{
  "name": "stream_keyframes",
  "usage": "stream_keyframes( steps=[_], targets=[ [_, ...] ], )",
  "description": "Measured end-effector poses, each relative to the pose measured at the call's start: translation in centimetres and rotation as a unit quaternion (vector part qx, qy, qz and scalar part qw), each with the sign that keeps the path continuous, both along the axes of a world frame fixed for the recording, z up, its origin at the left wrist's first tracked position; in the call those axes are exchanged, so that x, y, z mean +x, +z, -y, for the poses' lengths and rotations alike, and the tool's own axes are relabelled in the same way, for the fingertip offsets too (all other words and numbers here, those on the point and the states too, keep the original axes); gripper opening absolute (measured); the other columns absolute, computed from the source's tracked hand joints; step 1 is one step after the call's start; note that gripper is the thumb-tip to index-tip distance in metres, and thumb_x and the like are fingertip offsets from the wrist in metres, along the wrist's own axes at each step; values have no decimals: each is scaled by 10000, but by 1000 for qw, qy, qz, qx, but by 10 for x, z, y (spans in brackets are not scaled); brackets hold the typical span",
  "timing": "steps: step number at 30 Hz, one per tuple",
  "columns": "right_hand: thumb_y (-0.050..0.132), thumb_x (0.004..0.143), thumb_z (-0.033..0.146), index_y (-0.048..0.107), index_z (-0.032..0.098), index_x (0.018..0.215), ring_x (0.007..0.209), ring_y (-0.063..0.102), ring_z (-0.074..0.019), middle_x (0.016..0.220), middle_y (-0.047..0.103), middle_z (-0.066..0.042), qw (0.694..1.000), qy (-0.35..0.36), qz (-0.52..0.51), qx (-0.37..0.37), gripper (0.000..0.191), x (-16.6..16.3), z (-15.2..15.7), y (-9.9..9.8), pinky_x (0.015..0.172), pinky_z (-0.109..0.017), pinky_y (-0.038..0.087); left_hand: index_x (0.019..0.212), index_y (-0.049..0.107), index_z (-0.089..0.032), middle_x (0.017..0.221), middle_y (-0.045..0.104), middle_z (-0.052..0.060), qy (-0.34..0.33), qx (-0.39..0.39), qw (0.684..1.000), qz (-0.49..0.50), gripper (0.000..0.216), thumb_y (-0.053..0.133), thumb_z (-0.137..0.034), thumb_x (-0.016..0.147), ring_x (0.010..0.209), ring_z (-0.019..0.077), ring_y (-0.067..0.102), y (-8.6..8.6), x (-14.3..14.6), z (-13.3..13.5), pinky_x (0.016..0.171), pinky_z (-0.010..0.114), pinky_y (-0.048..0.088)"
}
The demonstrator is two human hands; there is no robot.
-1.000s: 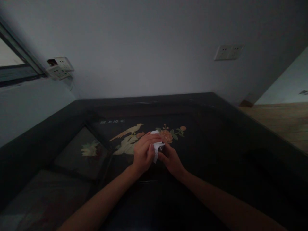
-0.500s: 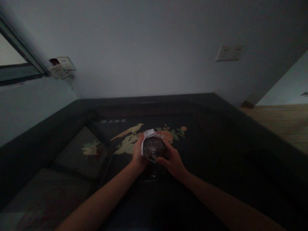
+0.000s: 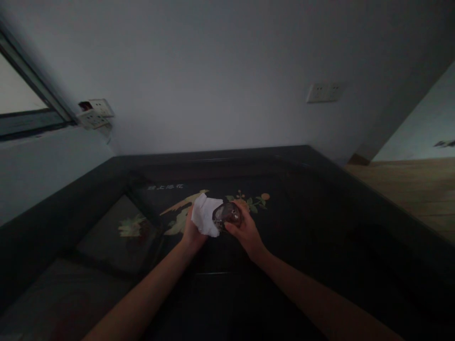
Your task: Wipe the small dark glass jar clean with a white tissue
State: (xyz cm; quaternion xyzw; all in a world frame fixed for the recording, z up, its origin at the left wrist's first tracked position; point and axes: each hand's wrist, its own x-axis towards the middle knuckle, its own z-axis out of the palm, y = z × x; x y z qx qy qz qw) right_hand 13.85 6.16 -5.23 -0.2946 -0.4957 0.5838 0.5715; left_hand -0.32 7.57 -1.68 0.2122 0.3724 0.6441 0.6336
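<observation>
In the middle of the view my right hand [image 3: 250, 235] grips a small, dark, see-through glass cup [image 3: 228, 215], thumb on the near side. The cup is tilted, its round end turned toward the left. My left hand [image 3: 192, 234] holds a white paper tissue [image 3: 205, 216], spread over its palm and fingers. The tissue's right edge is against or very close to the cup; I cannot tell whether they touch. Both hands are above a glossy dark table [image 3: 284, 265]. Most fingers of my left hand are hidden behind the tissue.
The tabletop carries a bird picture [image 3: 177, 208], flowers [image 3: 253, 203] and pale characters. A wall with power sockets [image 3: 324, 92] stands behind the table; more sockets [image 3: 100, 107] are near the left corner. Wooden floor [image 3: 408, 187] shows at the right.
The cup has been tipped from facing me toward the left. The tissue, earlier wrapped around its left and far side, now lies opened out in my left hand. The view has shifted slightly.
</observation>
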Motion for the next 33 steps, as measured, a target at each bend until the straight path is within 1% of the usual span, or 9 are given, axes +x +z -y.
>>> stream_keyframes(
  steps=[5, 8, 11, 15, 18, 23, 25, 27, 33],
  targets=[
    [818, 614, 365, 490, 284, 1227, 1095, 618, -241, 1229, 594, -70, 999, 41, 9, 17, 699, -2, 7, -1, 946, -406, 512, 873, 643, -181, 775, 667, -10, 42, 60, 976, -204, 177, 634, -340, 795, 700, 146, 625, -4, 8, 20, 674, 239, 507],
    [798, 642, 372, 505, 287, 1225, 1131, 597, -241, 1247, 591, -62, 999, 39, 13, 26, 658, -1, 8, 1, 990, -418, 480, 984, 670, -202, 1036, 683, 50, 19, 168, 910, -380, 232, 545, -365, 879, 993, 197, 623, -9, 3, 32, 923, 324, 472],
    [759, 682, 415, 532, 269, 1209, 1162, 577, -248, 1263, 591, -68, 1000, 7, 17, 17, 593, 2, 5, 3, 1040, -437, 435, 1132, 660, -222, 1364, 538, 88, -5, 270, 813, -516, 324, 427, -345, 942, 1290, 242, 465, -13, -10, 42, 1124, 440, 294],
    [733, 708, 422, 554, 263, 1194, 1184, 564, -251, 1277, 592, -62, 1000, -5, 29, 3, 541, 6, 4, 5, 1051, -428, 422, 1455, 359, -244, 1510, 364, 135, -82, 359, 697, -615, 608, 534, -360, 884, 1397, 303, 332, -21, -23, 48, 1139, 517, 268],
    [702, 737, 434, 553, 245, 1204, 1142, 588, -245, 1238, 615, -71, 1000, -8, 21, -5, 525, 7, 3, 5, 1013, -407, 449, 1501, 217, -253, 1508, 362, 163, -90, 370, 644, -664, 817, 647, -313, 809, 1395, 323, 339, -28, -25, 46, 1129, 541, 292],
    [655, 784, 461, 562, 240, 1190, 1108, 610, -238, 1192, 649, -69, 999, -9, -16, -32, 472, 5, 1, 0, 977, -393, 475, 1497, 169, -262, 1504, 363, 179, -79, 399, 597, -691, 889, 664, -177, 763, 1394, 323, 348, -33, -22, 39, 1120, 586, 293],
    [660, 783, 460, 558, 252, 1189, 1083, 625, -235, 1170, 662, -62, 998, -2, -33, -48, 468, 5, 1, 0, 961, -395, 490, 1488, 206, -246, 1521, 330, 183, -84, 412, 596, -685, 862, 656, -155, 759, 1413, 330, 307, -32, -21, 40, 1127, 601, 267],
    [672, 768, 468, 543, 261, 1197, 1031, 648, -235, 1151, 670, -61, 997, 9, -46, -60, 493, 5, 1, 0, 925, -398, 513, 1471, 259, -239, 1517, 346, 169, -82, 406, 624, -662, 772, 621, -163, 794, 1414, 314, 311, -31, -20, 42, 1144, 585, 241],
    [599, 810, 512, 516, 257, 1217, 996, 665, -240, 1149, 673, -81, 1000, 3, -21, -21, 487, 4, 0, 2, 872, -415, 531, 1356, 484, -249, 1429, 499, 100, -47, 299, 783, -543, 437, 457, -238, 920, 1341, 233, 440, -28, -19, 45, 1146, 456, 288]
  ],
)
